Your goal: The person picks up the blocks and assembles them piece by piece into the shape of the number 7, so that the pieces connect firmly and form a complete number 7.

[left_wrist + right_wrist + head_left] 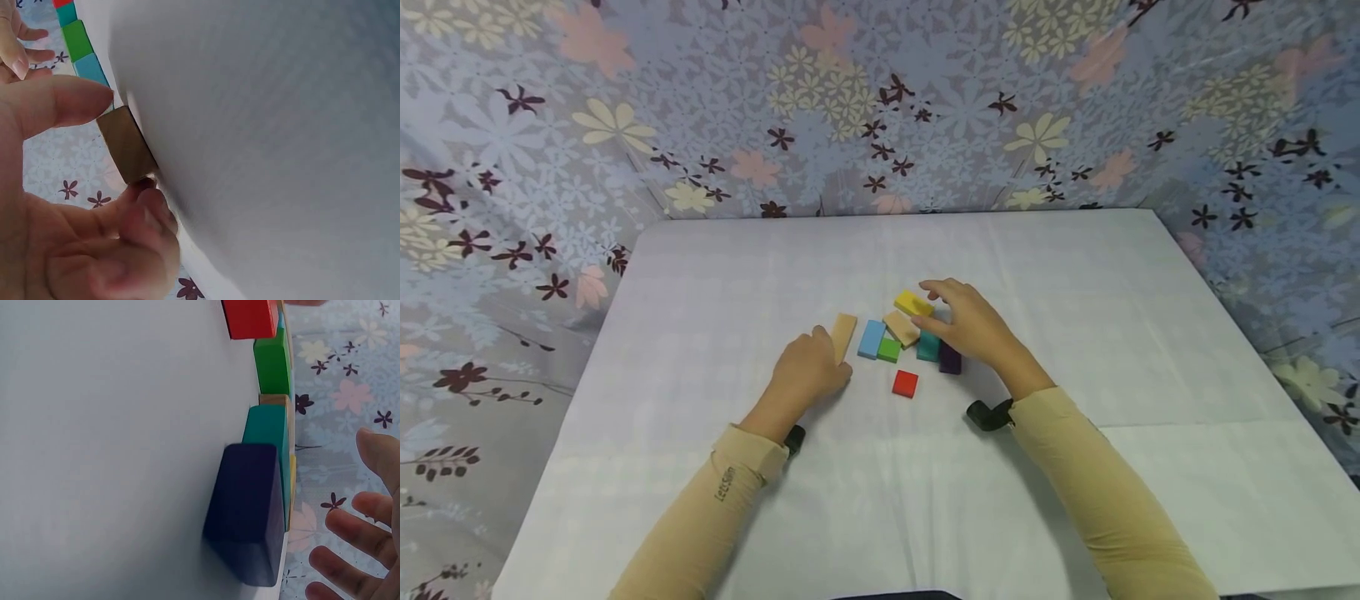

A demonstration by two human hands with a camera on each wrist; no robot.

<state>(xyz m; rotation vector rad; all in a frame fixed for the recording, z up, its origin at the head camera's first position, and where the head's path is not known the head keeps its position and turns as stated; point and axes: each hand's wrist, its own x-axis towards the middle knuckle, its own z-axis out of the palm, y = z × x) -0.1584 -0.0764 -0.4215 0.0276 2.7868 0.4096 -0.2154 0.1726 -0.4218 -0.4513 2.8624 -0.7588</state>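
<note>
My left hand [811,367] pinches a long natural wood block [844,333] at the left of the block group; in the left wrist view, thumb and fingers of the hand [94,206] touch opposite ends of the block [128,145]. Over the group's right side hovers my right hand [973,325], fingers spread and holding nothing, near a yellow block [913,303]. Beneath or beside it lie a teal block [928,346] and a dark purple block [951,358]. The right wrist view shows the right hand's fingers [356,531] apart from the purple block [247,500].
Between the hands lie a light blue block [872,339], a green block [889,349] and a second wood block [902,328]. A red block [906,384] sits nearer the front. All rest on a white-covered table [737,275], with flowered cloth [925,100] behind.
</note>
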